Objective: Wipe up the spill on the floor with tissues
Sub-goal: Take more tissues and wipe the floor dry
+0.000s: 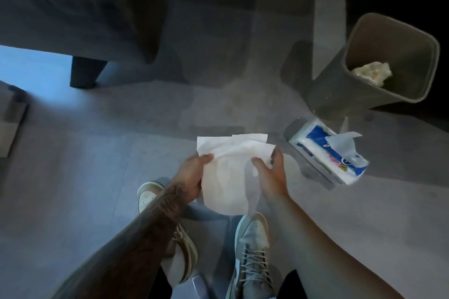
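**A:** What have the hands got hold of?

**B:** Both are on the same tissues [228,177]: a few white sheets, overlapping, held spread out in the lower middle of the frame. The left hand [193,175] pinches the left edge, with the thumb on top and the fingers curled underneath. The right hand [272,175] takes the right edge between thumb and fingers. Its hold is looser and the fingers are only half bent.

**A:** Are the sheets down on the ground?

**B:** No, they are held up over the floor [97,153], which is grey tile. Both forearms come in from the bottom edge. Under the sheets are the person's feet. The left shoe [148,194] is partly hidden behind the left forearm, and the right shoe [252,238], with pale laces, is at bottom centre.

**A:** And the spill?

**B:** Hard to say. The tiles just above the tissues, around mid-frame, show darker blotches. I cannot tell whether they are wet or only in shadow.

**A:** Any more tissues about?

**B:** A white and blue tissue pack [313,143] lies on the floor just right of the right hand, with one sheet poking up from its slot. Near it, toward the upper right, stands an open-topped grey-brown bin [335,90] with a crumpled wad [371,73] at the bottom.

**A:** And farther out?

**B:** A dark sofa [73,7] fills the upper left, with one stubby leg [86,71] on the floor. Bluish light falls on the tiles beside the leg at the left edge.
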{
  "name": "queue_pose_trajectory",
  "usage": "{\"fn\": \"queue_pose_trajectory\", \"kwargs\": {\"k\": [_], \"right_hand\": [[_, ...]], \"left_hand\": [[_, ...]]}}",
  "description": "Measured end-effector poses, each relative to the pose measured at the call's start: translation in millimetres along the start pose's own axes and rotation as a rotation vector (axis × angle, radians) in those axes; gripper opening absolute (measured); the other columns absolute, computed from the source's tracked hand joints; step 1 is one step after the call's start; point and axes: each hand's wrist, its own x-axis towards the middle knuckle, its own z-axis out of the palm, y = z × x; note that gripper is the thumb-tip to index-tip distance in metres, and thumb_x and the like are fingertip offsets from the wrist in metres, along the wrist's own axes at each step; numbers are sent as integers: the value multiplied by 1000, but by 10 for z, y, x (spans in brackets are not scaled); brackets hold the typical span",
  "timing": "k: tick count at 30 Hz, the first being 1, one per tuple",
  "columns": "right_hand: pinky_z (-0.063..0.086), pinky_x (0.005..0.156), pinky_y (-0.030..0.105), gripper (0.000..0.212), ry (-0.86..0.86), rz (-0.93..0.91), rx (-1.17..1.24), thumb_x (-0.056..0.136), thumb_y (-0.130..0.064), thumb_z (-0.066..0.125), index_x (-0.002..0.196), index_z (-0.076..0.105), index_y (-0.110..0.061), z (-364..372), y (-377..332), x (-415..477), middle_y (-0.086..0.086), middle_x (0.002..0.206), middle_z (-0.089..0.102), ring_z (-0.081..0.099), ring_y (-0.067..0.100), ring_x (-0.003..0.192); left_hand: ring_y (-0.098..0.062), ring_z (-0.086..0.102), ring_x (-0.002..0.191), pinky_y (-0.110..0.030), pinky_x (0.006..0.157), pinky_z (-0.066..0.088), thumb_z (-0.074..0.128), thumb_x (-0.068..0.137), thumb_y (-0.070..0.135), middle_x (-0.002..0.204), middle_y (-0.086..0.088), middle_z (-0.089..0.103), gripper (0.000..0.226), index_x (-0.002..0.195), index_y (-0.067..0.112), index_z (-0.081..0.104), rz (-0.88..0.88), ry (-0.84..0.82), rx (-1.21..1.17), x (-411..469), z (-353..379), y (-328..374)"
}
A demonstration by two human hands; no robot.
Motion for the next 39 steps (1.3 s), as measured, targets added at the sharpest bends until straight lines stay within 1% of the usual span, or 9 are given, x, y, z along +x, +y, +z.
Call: {"fn": "queue_pose_trajectory", "kwargs": {"k": [4, 8, 11, 14, 18, 21, 25, 30, 39], "right_hand": [[54, 86, 36, 36, -155, 190, -110, 80, -19, 70, 115, 64, -18, 60, 179, 255, 1, 109, 71, 67, 24, 100], [48, 76, 28, 27, -156, 69, -323, 82, -22, 66, 108, 68, -15, 252, 291, 535, 1, 105, 70, 66, 23, 94], [46, 81, 31, 30, -95, 36, -390, 86, -21, 63, 115, 66, -16, 437, 288, 799, -1, 109, 66, 62, 24, 97], [46, 81, 30, 34, -67, -11, -357, 86, -18, 60, 119, 62, -18, 595, 253, 1011, -3, 111, 64, 62, 23, 101], [36, 109, 37, 59, 107, -480, -747, 83, -33, 65, 137, 46, -19, 756, 343, 1061, 3, 143, 46, 39, 24, 133], [24, 118, 45, 67, -94, -718, -987, 87, -39, 60, 146, 39, -18, 967, 487, 942, 9, 158, 30, 24, 32, 145], [8, 122, 50, 75, -306, -683, -1191, 89, -51, 52, 154, 26, -26, 1191, 731, 870, 8, 165, 9, 4, 33, 151], [7, 121, 51, 74, -324, -750, -1350, 93, -61, 36, 156, 18, -27, 1139, 938, 927, 7, 166, 5, 1, 33, 152], [10, 121, 53, 71, -240, -733, -1401, 98, -62, 29, 158, 15, -26, 511, 1098, 1145, 6, 167, 3, 0, 31, 153]], "left_hand": [[-35, 67, 92, -50, 85, 56, 59, 96, 15, 107, -18, 72, 22, 116, 6, 65, -17, 51, 22, 183, -127, -90], [-24, 68, 77, -37, 74, 59, 58, 97, 13, 88, -6, 72, 17, 107, 5, 69, 104, 248, 250, 548, -183, -165], [-15, 64, 75, -26, 62, 52, 58, 97, 14, 95, -2, 69, 18, 111, 11, 68, 193, 314, 421, 840, -218, -143], [-25, 61, 98, -40, 90, 53, 61, 90, 25, 112, -1, 63, 25, 113, 16, 61, 337, 372, 661, 1094, -306, -146], [-37, 36, 134, -50, 111, 35, 60, 84, 22, 148, -12, 38, 55, 136, 15, 44, 453, 495, 1102, 1147, -500, -282], [-42, 16, 144, -59, 109, 36, 64, 73, 30, 156, -8, 19, 71, 137, 27, 32, 362, 418, 1317, 1118, -596, -351], [-43, -13, 149, -61, 112, 29, 74, 72, 48, 164, -9, -14, 112, 152, 24, -1, 186, 258, 1510, 1126, -626, -386], [-47, -18, 147, -59, 111, 34, 79, 67, 59, 161, -15, -26, 137, 153, 16, -19, 127, 235, 1682, 1135, -610, -372], [-47, -21, 146, -60, 108, 38, 81, 65, 62, 158, -16, -34, 145, 150, 16, -27, 95, 220, 1762, 1127, -577, -369]]}}
